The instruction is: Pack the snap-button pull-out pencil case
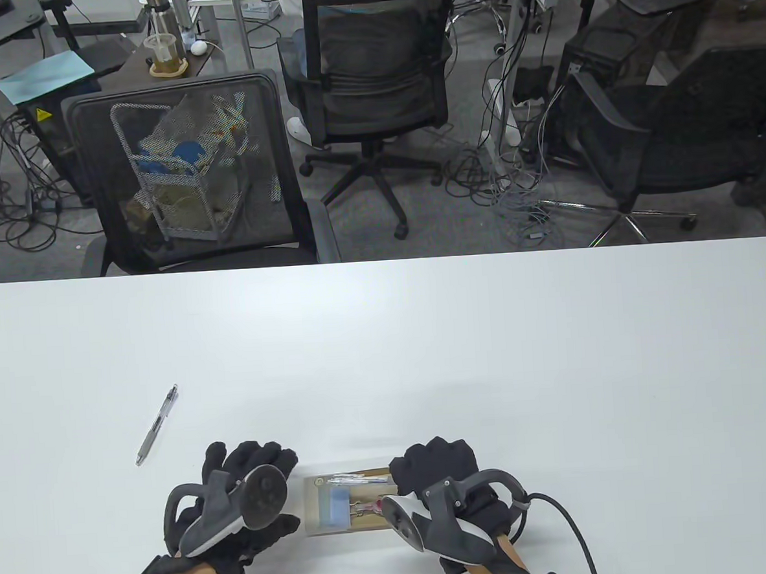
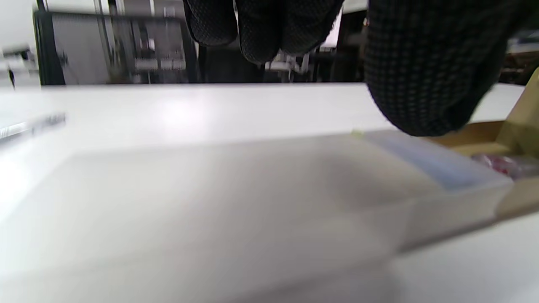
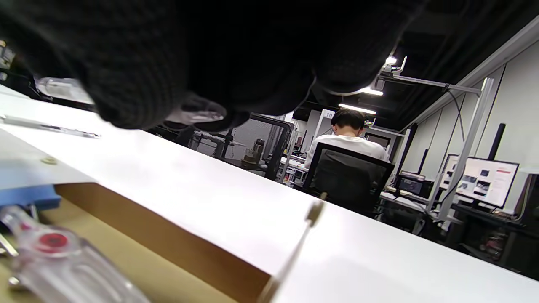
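Note:
The pencil case [image 1: 344,504] lies between my hands near the front edge. Its translucent sleeve [image 2: 236,198] is on the left, and the tan drawer [image 3: 139,227] is pulled out to the right. In the drawer lie a blue eraser [image 1: 337,507], a clear item with a red spot [image 3: 54,244] and a clear pen [image 1: 350,478] along the far side. My left hand [image 1: 293,490] straddles the sleeve's left end, fingers on the far side, thumb on the near side. My right hand [image 1: 402,470] is curled over the drawer's right end and pinches the clear pen's end [image 3: 198,112].
A second clear pen [image 1: 156,425] lies loose on the white table [image 1: 426,349], to the left and beyond my left hand. A thin strap with a snap button [image 3: 313,209] stands up at the drawer's end. Office chairs stand beyond the table's far edge.

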Demonstrator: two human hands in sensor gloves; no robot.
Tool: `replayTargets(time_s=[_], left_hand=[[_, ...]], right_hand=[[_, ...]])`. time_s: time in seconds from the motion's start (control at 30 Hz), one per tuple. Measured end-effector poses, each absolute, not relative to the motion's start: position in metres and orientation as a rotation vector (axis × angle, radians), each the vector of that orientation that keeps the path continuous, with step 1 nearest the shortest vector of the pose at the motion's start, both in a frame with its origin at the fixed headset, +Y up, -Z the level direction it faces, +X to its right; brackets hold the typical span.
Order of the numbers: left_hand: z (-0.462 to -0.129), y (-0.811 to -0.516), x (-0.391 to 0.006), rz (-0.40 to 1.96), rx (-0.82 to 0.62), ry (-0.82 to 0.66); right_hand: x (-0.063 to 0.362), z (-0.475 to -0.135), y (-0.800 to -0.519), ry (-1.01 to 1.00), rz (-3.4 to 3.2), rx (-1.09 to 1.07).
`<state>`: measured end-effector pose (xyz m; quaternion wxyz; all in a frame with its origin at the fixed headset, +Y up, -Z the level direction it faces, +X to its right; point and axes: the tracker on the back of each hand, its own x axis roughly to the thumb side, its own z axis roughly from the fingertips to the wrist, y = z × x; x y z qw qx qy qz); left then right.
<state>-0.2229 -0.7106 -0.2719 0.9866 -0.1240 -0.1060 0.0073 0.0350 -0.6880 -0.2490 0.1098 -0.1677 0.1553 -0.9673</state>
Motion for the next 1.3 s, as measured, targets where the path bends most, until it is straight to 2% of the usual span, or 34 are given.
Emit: replayTargets(time_s=[0.07,0.17,0.47,0.77,1.0,1.3], left_hand=[[-0.28,-0.723,-0.228,0.004,-0.357,-0.204],[-0.286,-0.736,-0.23,-0.006,-0.406,-0.193],[-0.286,-0.745,-0.229,-0.03,-0.361,-0.187],[-0.286,-0.748,-0.233,0.011,-0.351,-0.198],[-0.286,-0.749,-0.235,0.026,-0.35,-0.199],[-0.286,-0.75,-0.236,0.034,-0.353,-0.2]], right_hand=[[0.035,-0.249,-0.688,0.453,-2.788,-0.46],[0.035,-0.249,-0.689,0.46,-2.705,-0.431],[0.013,-0.254,-0.708,0.428,-2.464,-0.436],[-0.015,-0.27,-0.726,0.372,-2.483,-0.449],[-0.02,-0.277,-0.738,0.337,-2.477,-0.446],[-0.011,-0.274,-0.729,0.284,-2.593,-0.464]])
